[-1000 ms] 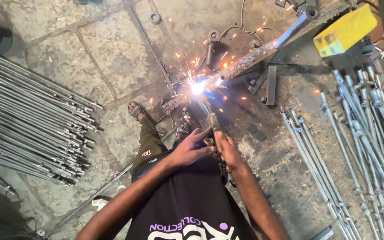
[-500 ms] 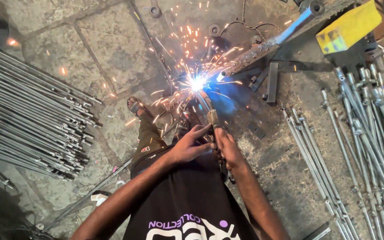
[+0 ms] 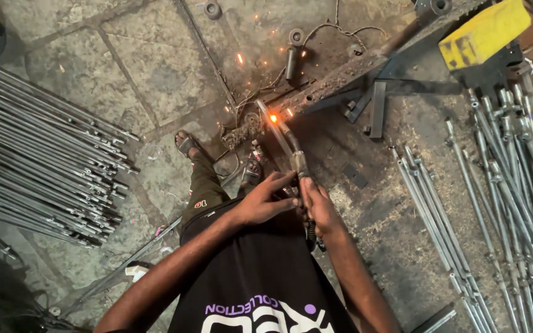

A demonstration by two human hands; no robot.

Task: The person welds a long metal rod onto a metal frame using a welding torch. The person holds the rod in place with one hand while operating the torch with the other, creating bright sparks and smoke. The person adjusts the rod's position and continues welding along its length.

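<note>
Both hands are closing a firm grip on the welding torch [image 3: 296, 161] at centre frame: the right hand [image 3: 321, 208] is wrapping the handle, and the left hand [image 3: 265, 200] is bracing it from the side. The torch tip is resting against a glowing spot [image 3: 273, 118] on the rusty steel bar [image 3: 340, 77], with a few sparks scattering. The joint appears partly welded. Bundled rods [image 3: 38, 166] are lying at left, with more rods [image 3: 501, 185] at right.
</note>
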